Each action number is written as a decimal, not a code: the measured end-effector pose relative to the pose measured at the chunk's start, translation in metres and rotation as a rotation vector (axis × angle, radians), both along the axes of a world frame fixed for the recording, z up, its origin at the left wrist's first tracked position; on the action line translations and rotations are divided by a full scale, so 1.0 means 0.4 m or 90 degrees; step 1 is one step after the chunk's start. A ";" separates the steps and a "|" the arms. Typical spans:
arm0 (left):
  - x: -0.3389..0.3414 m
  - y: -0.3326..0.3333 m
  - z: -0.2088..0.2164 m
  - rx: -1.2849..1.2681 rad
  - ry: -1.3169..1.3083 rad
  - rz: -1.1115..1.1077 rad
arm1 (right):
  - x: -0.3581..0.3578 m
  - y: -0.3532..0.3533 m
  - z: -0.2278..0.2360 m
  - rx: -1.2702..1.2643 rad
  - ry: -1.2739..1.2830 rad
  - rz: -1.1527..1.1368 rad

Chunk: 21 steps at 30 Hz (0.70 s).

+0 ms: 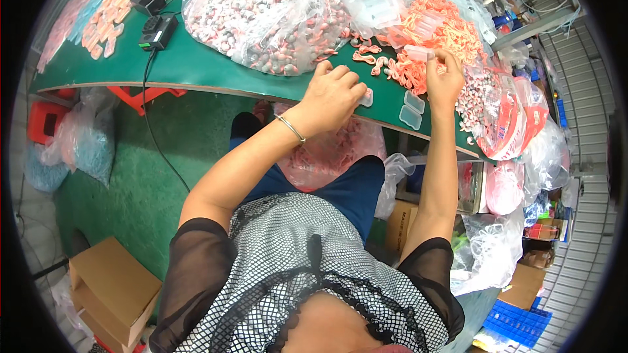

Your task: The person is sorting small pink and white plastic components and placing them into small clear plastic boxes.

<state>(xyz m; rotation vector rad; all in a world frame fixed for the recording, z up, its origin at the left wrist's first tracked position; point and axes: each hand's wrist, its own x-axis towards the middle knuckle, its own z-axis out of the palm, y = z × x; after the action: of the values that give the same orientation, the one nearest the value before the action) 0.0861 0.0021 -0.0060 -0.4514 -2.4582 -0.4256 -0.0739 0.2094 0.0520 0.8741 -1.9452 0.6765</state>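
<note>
My left hand (335,93) is palm down at the table's front edge, its fingers curled under. A small clear plastic case (367,97) with something pink in it sticks out beside its fingertips, held there. Farther right, my raised right hand (446,77) pinches another clear plastic case (417,53) above a heap of orange cords (435,26). Between my hands, an opened clear case (411,111) lies on the green table top. A few coiled orange cords (369,57) lie apart from the heap.
A large clear bag (261,16) of small pink and grey pieces stands at the table's back middle. Small pieces (474,95) spill beside a red-and-white bag (513,117) at right. A black device (157,31) trails a cable leftward of me. A cardboard box (114,284) sits on the floor.
</note>
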 end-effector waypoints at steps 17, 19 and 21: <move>-0.049 0.088 0.041 -0.008 -0.121 -0.060 | 0.184 0.083 -0.086 -0.049 -0.590 0.025; -0.049 0.088 0.033 0.007 -0.133 -0.064 | 0.176 0.124 -0.081 -0.022 -0.522 -0.009; -0.045 0.084 0.032 0.023 -0.146 -0.066 | 0.181 0.164 -0.066 0.103 -0.421 -0.033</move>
<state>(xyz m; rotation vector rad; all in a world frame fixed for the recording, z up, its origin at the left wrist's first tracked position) 0.0683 0.0357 0.0068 -0.5434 -2.6505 -0.5942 -0.0014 0.2749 0.0257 0.7463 -2.6313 0.8589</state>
